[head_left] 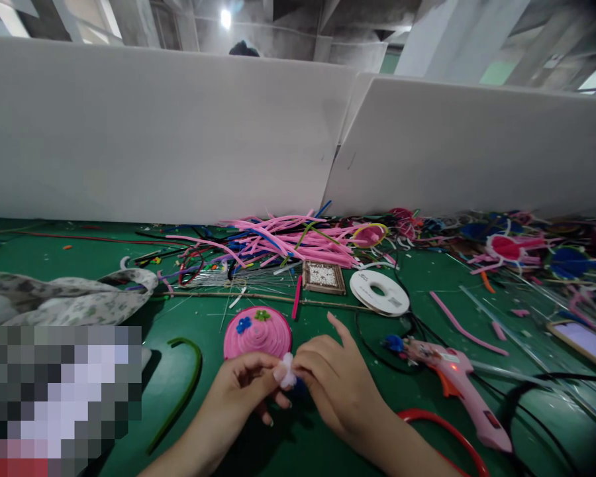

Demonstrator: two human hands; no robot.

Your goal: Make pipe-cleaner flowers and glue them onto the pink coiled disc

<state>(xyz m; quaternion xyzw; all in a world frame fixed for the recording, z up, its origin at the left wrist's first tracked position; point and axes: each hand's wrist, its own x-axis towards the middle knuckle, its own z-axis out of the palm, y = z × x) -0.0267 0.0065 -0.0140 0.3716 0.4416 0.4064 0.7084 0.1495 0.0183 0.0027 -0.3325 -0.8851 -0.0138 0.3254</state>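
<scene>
Between my two hands, just in front of a pink spiral disc, is a small pale pink fuzzy piece (287, 372). My left hand (251, 384) pinches it from the left with thumb and forefinger. The fingertips of my right hand (332, 377) are closed on its right side, with one finger pointing up. The pink disc (265, 334) lies on the green table, bearing a blue flower (244, 324) and a green flower (262, 315). Something dark blue shows partly under my right fingers.
A pink glue gun (464, 387) with a glowing light lies right, near a red loop (447, 430). Behind are a white spool (379, 292), a bead box (324, 277) and piled pink stems (298, 242). A green stem (191, 377) and patterned cloth (94, 295) lie left. White panels (159, 132) stand behind.
</scene>
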